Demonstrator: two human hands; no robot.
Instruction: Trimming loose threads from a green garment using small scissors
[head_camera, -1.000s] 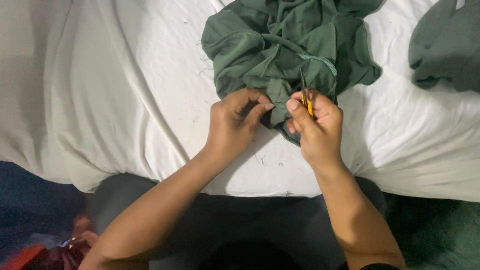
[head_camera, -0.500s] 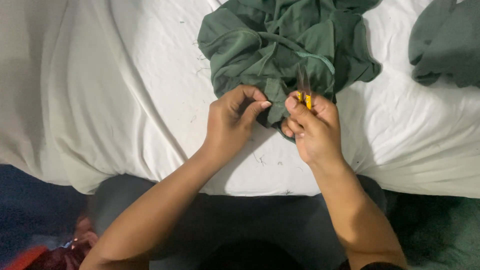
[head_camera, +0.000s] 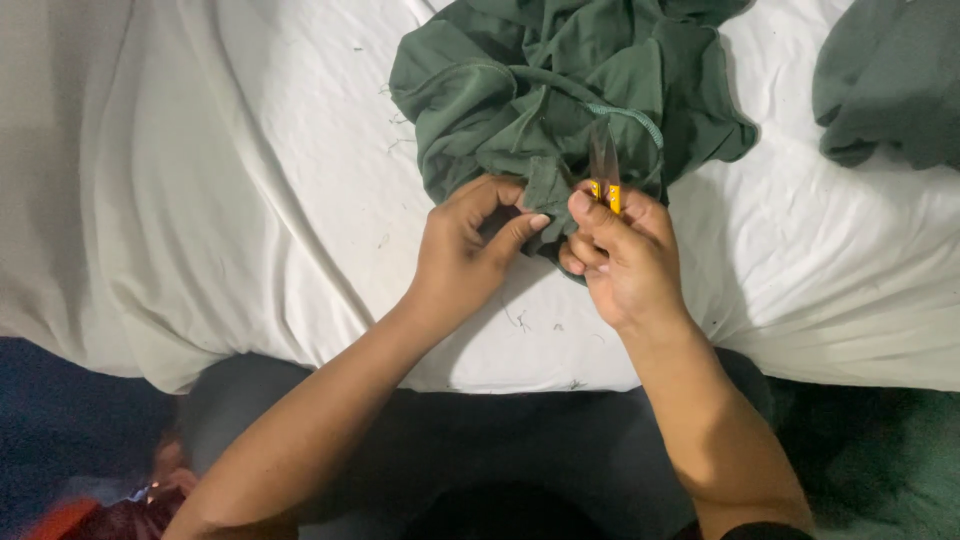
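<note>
Two hands work at the near edge of the green garment (head_camera: 560, 90), which lies bunched on the white bed sheet (head_camera: 250, 200); take this garment as the reference for every position below.

1. Left hand (head_camera: 465, 250): it sits at the garment's near-left edge. Its fingers (head_camera: 520, 228) are curled closed, pinching a small fold of green cloth between thumb and forefinger.
2. Right hand (head_camera: 625, 260): it sits at the garment's near edge, just right of the left hand. Its fingers are closed around the yellow-handled thread snips (head_camera: 604, 170), whose blades point away from you and lie over the cloth near a light green ribbed band (head_camera: 630, 118). Whether the blades are parted cannot be told.

Handling, as a judgement:
- Expect the garment to be light, soft and limp. It will not hold a shape, so you must support any seam by pinching it on both sides.
- Take hold at a hem or a folded edge, as the left hand does; loose middle cloth will slide and bunch.
- Treat the snips as small, rigid and sharp-tipped. Keep the pinching fingertips out of the blade line.

Surroundings:
- A second piece of grey-green cloth (head_camera: 890, 80) lies well to the right of the garment, apart from it.
- Short thread ends (head_camera: 520, 320) are scattered on the sheet near the garment's near edge.
- No container is in view.
</note>
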